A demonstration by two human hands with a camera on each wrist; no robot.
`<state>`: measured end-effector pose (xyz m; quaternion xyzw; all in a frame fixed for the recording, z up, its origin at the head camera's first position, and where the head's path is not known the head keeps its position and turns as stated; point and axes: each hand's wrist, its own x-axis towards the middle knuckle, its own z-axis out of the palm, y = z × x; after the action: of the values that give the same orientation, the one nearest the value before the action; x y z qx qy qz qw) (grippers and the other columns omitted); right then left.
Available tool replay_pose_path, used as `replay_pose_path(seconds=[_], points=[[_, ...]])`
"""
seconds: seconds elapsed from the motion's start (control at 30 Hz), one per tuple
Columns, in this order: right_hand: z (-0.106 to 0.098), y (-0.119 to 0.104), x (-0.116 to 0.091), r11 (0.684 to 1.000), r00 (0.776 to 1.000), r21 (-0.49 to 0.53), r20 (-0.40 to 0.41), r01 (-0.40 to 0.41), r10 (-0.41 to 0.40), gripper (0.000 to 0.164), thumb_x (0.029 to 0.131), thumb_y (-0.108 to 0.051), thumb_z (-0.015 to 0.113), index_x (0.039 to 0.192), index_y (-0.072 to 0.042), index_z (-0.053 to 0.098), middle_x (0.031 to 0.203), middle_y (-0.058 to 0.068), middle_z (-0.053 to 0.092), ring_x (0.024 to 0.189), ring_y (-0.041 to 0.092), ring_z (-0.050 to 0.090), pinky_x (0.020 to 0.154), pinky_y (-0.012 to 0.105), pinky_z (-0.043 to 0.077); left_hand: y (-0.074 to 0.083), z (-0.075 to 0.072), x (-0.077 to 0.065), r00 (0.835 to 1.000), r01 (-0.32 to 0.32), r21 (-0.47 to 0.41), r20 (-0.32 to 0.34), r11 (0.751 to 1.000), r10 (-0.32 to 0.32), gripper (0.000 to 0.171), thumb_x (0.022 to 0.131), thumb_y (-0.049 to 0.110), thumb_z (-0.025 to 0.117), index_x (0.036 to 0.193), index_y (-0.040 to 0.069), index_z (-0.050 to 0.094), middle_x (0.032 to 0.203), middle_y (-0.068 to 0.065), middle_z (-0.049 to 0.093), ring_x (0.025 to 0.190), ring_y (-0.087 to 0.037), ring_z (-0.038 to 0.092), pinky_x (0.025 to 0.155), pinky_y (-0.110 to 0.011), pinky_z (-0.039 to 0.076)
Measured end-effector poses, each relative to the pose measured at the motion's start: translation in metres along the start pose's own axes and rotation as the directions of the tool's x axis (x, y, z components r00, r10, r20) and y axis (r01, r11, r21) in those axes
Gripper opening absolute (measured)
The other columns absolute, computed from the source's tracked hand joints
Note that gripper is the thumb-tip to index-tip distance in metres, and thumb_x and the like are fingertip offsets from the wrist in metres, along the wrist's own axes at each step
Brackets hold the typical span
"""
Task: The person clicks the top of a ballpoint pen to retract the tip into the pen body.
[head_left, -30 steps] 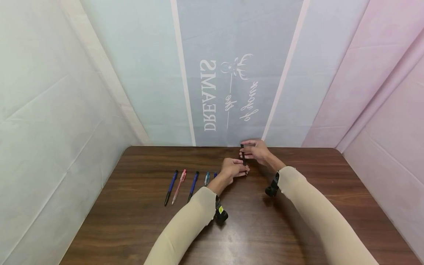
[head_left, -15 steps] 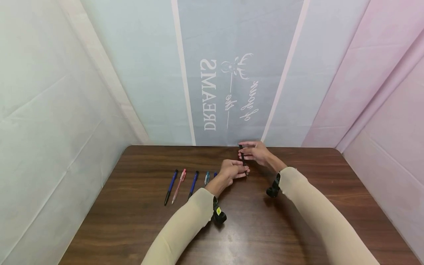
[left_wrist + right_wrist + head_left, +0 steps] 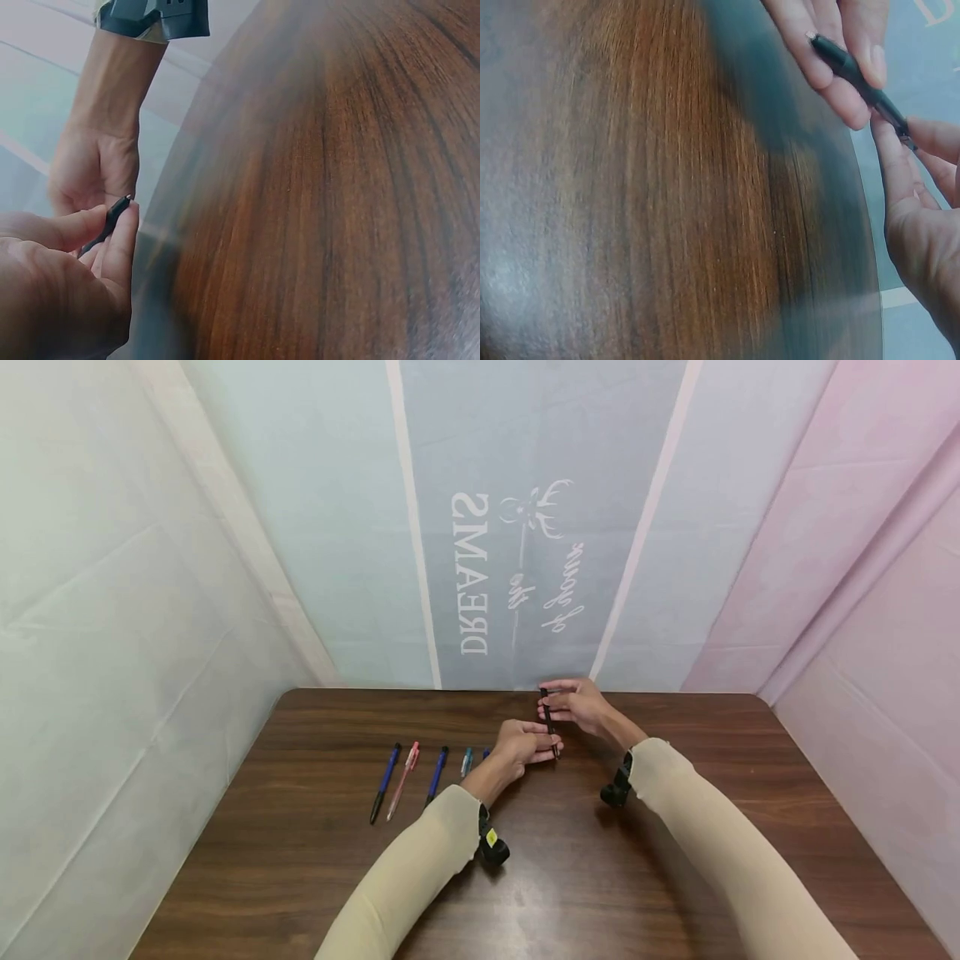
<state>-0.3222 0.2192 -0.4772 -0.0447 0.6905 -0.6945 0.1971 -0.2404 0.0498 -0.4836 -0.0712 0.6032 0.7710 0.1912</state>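
Near the table's back edge, both hands hold a slim black pen (image 3: 549, 717) up between them. My left hand (image 3: 525, 745) pinches its near end, thumb on one side and fingers on the other; in the left wrist view the pen's small tip (image 3: 129, 197) pokes out past the fingers. My right hand (image 3: 581, 703) grips the far end with thumb and fingers, as the right wrist view also shows. In that view the pen's dark barrel (image 3: 855, 75) runs at a slant from one hand to the other.
Left of my hands, several pens lie in a row: a blue one (image 3: 385, 783), a pink one (image 3: 403, 781), another blue one (image 3: 437, 772) and a teal one (image 3: 467, 762). My left arm partly covers the row. A fabric backdrop (image 3: 360, 568) rises behind the wooden table (image 3: 600, 877).
Both hands keep hold of the black pen in nearly the same spot. The left forearm has drifted slightly to the left.
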Motion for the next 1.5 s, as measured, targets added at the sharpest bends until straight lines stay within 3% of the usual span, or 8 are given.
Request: replay_pose_path(seconds=[0.27, 0.5, 0.73, 0.97, 1.13, 1.5], points=[[0.002, 0.0, 0.0, 1.0, 1.0, 0.017, -0.029, 0.008, -0.008, 0.044, 0.102, 0.008, 0.059, 0.145, 0.016, 0.052, 0.11, 0.025, 0.073, 0.085, 0.02, 0.077, 0.088, 0.038, 0.064, 0.003, -0.001, -0.004, 1.0, 0.006, 0.005, 0.014, 1.0, -0.006, 0.023, 0.095, -0.01, 0.072, 0.117, -0.012, 0.067, 0.101, -0.022, 0.079, 0.094, -0.03, 0.08, 0.081, -0.036, 0.065], [0.0, -0.001, -0.003, 1.0, 0.999, 0.023, -0.043, 0.01, -0.009, 0.044, 0.102, 0.008, 0.06, 0.144, 0.017, 0.052, 0.096, 0.01, 0.076, 0.084, 0.018, 0.078, 0.086, 0.037, 0.064, 0.006, 0.0, -0.007, 1.0, 0.01, 0.029, 0.03, 1.0, -0.011, 0.024, 0.096, -0.008, 0.071, 0.119, -0.013, 0.068, 0.102, -0.021, 0.079, 0.096, -0.03, 0.079, 0.082, -0.036, 0.065], [0.001, -0.001, -0.004, 1.0, 0.999, 0.024, -0.05, 0.015, -0.014, 0.044, 0.102, 0.008, 0.059, 0.144, 0.018, 0.051, 0.101, 0.017, 0.076, 0.083, 0.018, 0.078, 0.087, 0.038, 0.064, 0.007, 0.001, -0.009, 1.0, 0.006, 0.018, 0.015, 1.0, -0.007, 0.021, 0.095, -0.009, 0.072, 0.116, -0.012, 0.068, 0.102, -0.022, 0.079, 0.096, -0.031, 0.08, 0.081, -0.037, 0.065], [0.002, 0.001, -0.006, 1.0, 1.0, -0.008, -0.032, -0.002, 0.002, 0.049, 0.105, 0.005, 0.058, 0.152, 0.01, 0.047, 0.128, 0.035, 0.064, 0.09, 0.018, 0.077, 0.089, 0.035, 0.064, 0.008, 0.0, -0.007, 1.0, 0.005, 0.026, 0.022, 1.0, -0.006, 0.026, 0.096, -0.009, 0.07, 0.121, -0.016, 0.066, 0.106, -0.025, 0.078, 0.1, -0.033, 0.078, 0.083, -0.037, 0.065], [0.003, 0.002, -0.006, 1.0, 0.999, -0.005, -0.034, 0.002, -0.002, 0.049, 0.105, 0.004, 0.058, 0.153, 0.007, 0.047, 0.133, 0.038, 0.06, 0.091, 0.018, 0.076, 0.085, 0.031, 0.064, 0.007, -0.002, -0.007, 1.0, 0.004, 0.035, 0.03, 0.999, -0.005, 0.026, 0.096, -0.009, 0.071, 0.121, -0.016, 0.067, 0.104, -0.024, 0.078, 0.1, -0.033, 0.079, 0.083, -0.037, 0.065], [0.009, 0.004, -0.01, 1.0, 1.0, -0.011, -0.026, 0.014, -0.014, 0.05, 0.105, 0.006, 0.058, 0.153, 0.009, 0.046, 0.105, 0.014, 0.073, 0.088, 0.017, 0.076, 0.082, 0.031, 0.064, 0.008, -0.008, -0.013, 0.999, -0.002, 0.108, 0.052, 0.994, -0.003, 0.025, 0.097, -0.006, 0.072, 0.12, -0.015, 0.069, 0.101, -0.021, 0.079, 0.097, -0.029, 0.079, 0.082, -0.035, 0.065]])
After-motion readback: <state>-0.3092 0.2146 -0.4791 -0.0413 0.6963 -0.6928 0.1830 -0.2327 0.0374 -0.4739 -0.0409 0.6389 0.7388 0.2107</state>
